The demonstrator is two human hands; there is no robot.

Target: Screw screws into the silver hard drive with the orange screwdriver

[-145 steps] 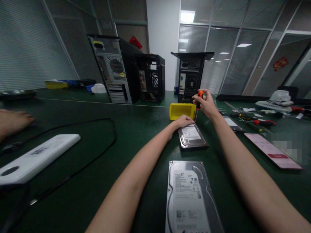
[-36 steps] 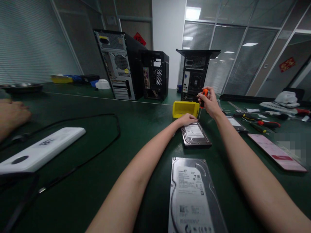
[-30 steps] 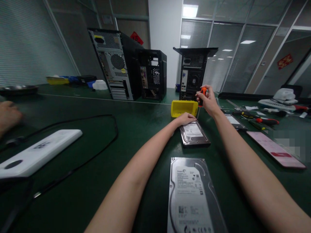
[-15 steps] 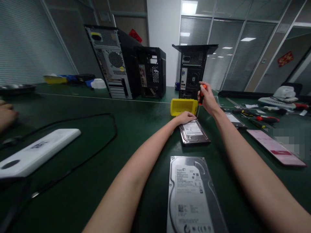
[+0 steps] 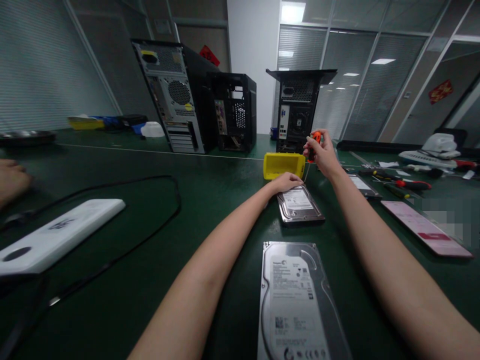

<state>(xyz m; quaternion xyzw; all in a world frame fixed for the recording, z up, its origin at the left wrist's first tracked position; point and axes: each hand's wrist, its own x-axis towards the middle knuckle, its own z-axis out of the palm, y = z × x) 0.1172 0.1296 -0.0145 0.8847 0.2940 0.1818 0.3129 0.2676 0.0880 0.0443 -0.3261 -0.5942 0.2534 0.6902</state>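
From my distant place, I am watching two hands working over the green surface (image 5: 210, 205). My left hand (image 5: 287, 182) is lying over the far left corner of the farther hard drive (image 5: 299, 202); its fingers are bending over the edge, but how tightly this grip is closing I cannot tell. My right hand (image 5: 320, 152) is keeping its grip closed around the orange and black screwdriver (image 5: 317, 136), whose thin shaft is pointing down to the far end of this drive. The drive is lying flat, label up, just in front of the yellow box (image 5: 283, 166). The nearer hard drive (image 5: 294, 300) is lying closer to me. On the right, a pink-screened phone (image 5: 425, 229) and a third drive (image 5: 362, 185) are resting. On the left, a white device (image 5: 62, 235) is lying beside a black cable (image 5: 177, 200), and another person's hand (image 5: 13, 181) is showing at the edge
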